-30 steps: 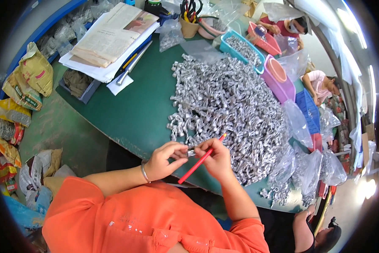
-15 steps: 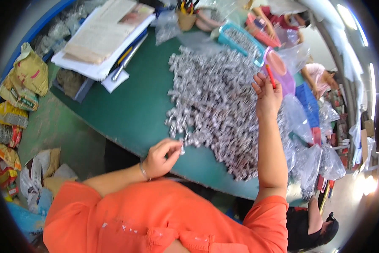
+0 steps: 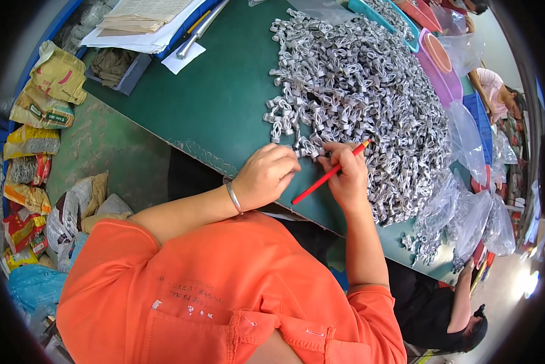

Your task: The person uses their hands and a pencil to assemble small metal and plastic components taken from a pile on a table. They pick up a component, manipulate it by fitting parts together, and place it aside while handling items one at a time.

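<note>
A big heap of small grey looped pieces (image 3: 357, 91) covers much of the green table (image 3: 224, 91). My left hand (image 3: 268, 176), with a metal bangle at the wrist, is at the heap's near-left edge. Its fingers are curled together, and what they hold, if anything, is hidden. Just to its right, my right hand (image 3: 348, 179) holds a slim red pen (image 3: 324, 180) that slants down to the left across the palm. The thumb and forefinger of that hand reach toward a few grey pieces (image 3: 309, 147) between the two hands.
Papers (image 3: 140, 30) and a grey box with a cloth (image 3: 111, 70) lie at the far left. A turquoise basket (image 3: 381, 15) and a purple tray (image 3: 439, 70) border the heap. Filled sacks (image 3: 45, 112) line the floor at left; co-workers (image 3: 442, 303) sit at right.
My right hand has come down from beyond the heap to its near edge, bringing the red pen beside my left hand. My left hand has shifted right and away from me. The view has tilted lower.
</note>
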`<state>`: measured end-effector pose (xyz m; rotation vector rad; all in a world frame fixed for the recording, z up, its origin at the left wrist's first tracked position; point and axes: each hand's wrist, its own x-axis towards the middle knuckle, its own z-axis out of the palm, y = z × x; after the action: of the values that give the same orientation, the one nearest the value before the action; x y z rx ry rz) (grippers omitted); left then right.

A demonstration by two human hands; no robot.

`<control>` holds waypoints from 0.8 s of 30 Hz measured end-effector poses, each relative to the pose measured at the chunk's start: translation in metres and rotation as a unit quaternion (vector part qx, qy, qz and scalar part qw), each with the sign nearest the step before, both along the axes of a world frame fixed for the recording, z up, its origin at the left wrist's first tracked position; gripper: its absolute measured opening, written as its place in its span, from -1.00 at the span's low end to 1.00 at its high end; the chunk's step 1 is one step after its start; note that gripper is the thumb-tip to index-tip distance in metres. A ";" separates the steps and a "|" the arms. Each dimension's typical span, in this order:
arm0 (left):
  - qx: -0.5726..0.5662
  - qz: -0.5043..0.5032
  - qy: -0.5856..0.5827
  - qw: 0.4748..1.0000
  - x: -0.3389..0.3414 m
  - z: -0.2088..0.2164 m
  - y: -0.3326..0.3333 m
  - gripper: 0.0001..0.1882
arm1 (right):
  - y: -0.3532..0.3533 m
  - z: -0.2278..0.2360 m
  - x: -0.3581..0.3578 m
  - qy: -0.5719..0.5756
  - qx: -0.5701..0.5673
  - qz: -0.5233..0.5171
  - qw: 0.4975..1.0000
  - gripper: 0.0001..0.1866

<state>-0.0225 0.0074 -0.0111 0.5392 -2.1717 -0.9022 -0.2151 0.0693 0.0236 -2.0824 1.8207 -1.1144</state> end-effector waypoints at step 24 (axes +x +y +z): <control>0.030 0.014 0.018 0.999 0.000 0.010 0.000 -0.81 | -0.125 0.121 -0.133 -0.527 -0.202 -0.145 0.813 -0.86</control>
<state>-0.0229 0.0074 -0.0013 0.5762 -2.1063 -0.9573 -0.3478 -0.0560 0.1445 -0.8341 1.3433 -2.2581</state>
